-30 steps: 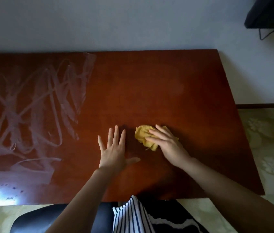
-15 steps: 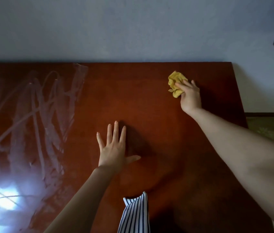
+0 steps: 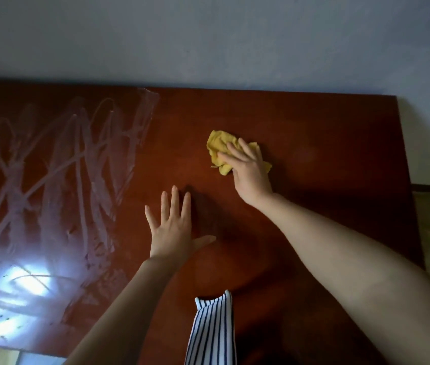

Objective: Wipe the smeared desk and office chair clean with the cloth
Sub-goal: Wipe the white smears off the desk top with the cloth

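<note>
The right hand (image 3: 248, 171) lies on the yellow cloth (image 3: 217, 148), fingers nearly straight, pressing the crumpled wad flat against the table (image 3: 327, 154). Half a second ago this hand was stretched to the far right near the back edge; it has now swept back toward the middle and a little nearer the person. A second ago it was close to the front edge, so the cloth is running back and forth over the right half. The left hand (image 3: 174, 230) has not shifted: palm down, fingers spread, thumb out, bracing on the bare wood near the front.

The right half now looks an even dark red, which I judge to be wiped. The whitish smears (image 3: 63, 167) on the left half stand untouched beside a bright glare (image 3: 24, 285), so most of the table work appears to remain there. The chair is out of view.
</note>
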